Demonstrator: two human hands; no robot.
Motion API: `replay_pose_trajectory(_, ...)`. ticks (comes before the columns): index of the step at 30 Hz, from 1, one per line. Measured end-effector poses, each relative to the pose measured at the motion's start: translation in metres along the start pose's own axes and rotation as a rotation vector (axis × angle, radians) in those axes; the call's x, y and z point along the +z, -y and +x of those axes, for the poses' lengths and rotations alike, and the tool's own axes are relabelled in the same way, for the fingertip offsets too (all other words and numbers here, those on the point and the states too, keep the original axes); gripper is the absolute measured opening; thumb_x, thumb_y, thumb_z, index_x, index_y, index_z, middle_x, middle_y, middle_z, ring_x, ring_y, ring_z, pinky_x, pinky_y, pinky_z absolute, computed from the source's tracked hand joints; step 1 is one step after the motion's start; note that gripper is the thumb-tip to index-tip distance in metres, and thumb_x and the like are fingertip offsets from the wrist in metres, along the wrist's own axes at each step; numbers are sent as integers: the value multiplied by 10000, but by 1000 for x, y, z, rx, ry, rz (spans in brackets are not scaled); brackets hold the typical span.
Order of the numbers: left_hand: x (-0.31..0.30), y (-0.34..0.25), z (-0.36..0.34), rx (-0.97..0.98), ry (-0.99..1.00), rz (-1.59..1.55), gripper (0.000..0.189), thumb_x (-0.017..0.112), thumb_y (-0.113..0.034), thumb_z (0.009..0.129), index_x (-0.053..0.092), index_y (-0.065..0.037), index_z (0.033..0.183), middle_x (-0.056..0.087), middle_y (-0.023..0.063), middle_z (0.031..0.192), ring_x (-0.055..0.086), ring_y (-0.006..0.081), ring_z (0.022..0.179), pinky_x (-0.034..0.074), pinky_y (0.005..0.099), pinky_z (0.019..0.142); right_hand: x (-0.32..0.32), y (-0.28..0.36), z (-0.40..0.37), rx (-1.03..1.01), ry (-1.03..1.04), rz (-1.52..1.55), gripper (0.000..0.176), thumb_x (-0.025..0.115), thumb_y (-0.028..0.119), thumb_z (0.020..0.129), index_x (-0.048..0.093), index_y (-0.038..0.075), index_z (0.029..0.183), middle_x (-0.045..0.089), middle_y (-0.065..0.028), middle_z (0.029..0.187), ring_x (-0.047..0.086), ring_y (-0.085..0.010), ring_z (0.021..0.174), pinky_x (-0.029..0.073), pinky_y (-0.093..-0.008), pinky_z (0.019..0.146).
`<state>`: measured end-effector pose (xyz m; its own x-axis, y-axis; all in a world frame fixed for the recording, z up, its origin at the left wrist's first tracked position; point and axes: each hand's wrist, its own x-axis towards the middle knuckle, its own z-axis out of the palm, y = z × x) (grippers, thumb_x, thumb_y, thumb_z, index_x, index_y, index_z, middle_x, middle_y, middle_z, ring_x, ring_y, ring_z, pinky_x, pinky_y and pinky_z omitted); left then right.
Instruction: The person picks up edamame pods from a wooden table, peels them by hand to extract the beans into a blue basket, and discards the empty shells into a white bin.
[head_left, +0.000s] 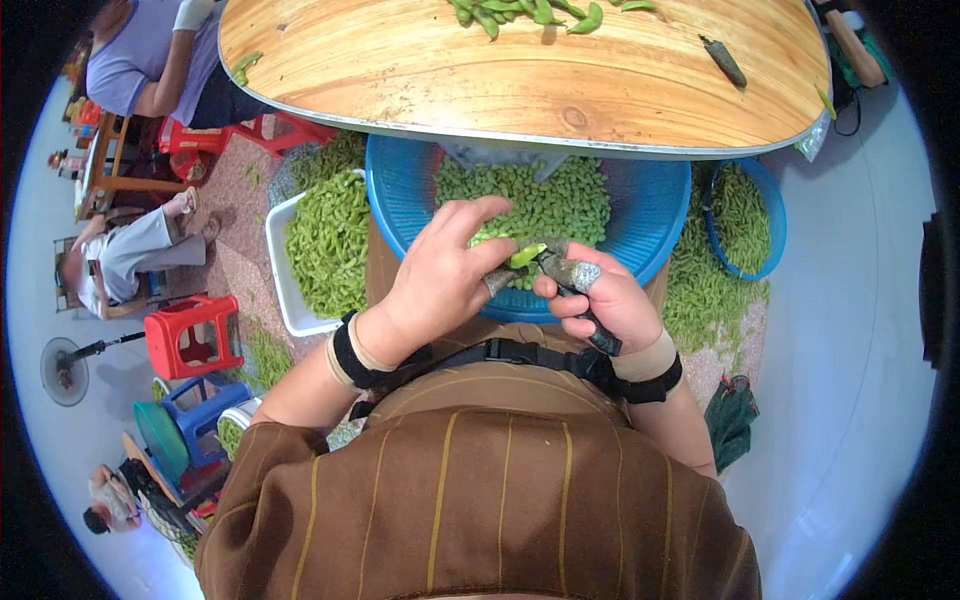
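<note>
My left hand (445,270) pinches a green bean pod (527,256) between thumb and fingers, its other fingers raised. A grey cover wraps the thumb tip. My right hand (620,305) is closed around a small tool with a black handle (600,335); its working end is hidden at the pod. Dark covering and silver tape wrap the right thumb. Both hands are over the near side of a blue basin (655,225), which holds many shelled green beans (545,190) and a piece of clear plastic.
A wooden table (420,90) with pods (510,12) and a dark finger cover (722,62) stands ahead. Left are a white tub (283,270) of pods and a red stool (190,335). Right is a blue basket (773,215) among heaped pods. Other people sit at left.
</note>
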<state>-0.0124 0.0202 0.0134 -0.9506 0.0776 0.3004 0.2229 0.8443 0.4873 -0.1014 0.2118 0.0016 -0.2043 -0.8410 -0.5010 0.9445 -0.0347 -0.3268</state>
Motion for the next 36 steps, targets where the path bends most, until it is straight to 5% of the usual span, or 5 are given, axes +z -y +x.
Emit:
replay_pose_trajectory(8, 5, 3, -7, -778, 332, -774, 116, 656, -89, 818, 667, -10, 902, 633, 47, 939, 569, 99, 897, 464, 255, 758, -5, -21, 16, -575, -384, -1103, 257, 457, -3, 830, 500, 35, 1080, 608, -60, 806, 542, -89, 593, 439, -228, 426)
replay_pose_trajectory(11, 5, 6, -6, -702, 327, -622, 118, 616, -72, 849, 660, -7, 937, 615, 22, 941, 528, 54, 874, 445, 224, 737, -11, -20, 13, -292, -344, -821, 269, 430, -22, 793, 492, 19, 1051, 618, -67, 818, 556, -100, 600, 464, -242, 445)
replay_pose_trajectory(13, 14, 11, -13, -601, 261, -692, 145, 592, -81, 868, 644, -6, 981, 599, 10, 914, 511, 48, 844, 434, 218, 711, -22, -25, 17, -704, -405, -1503, 253, 419, -26, 790, 488, 12, 1031, 617, -65, 825, 553, -93, 601, 463, -231, 449)
replay_pose_trajectory(25, 1, -1, -12, -414, 397, -705, 152, 489, -145, 928, 570, -19, 947, 540, 50, 756, 519, 151, 735, 429, 291, 646, 5, -10, 2, -124, -118, -331, 134, 462, 106, 918, 528, 53, 1022, 567, -18, 801, 454, -39, 553, 395, -187, 420)
replay_pose_trajectory(36, 3, -2, -11, -221, 216, -445, 145, 569, -60, 822, 601, 1, 949, 615, 154, 820, 606, 309, 784, 475, 354, 698, 6, -16, 13, -305, -174, -617, 20, 496, 60, 879, 513, 54, 872, 530, 20, 678, 449, -43, 507, 368, -190, 422)
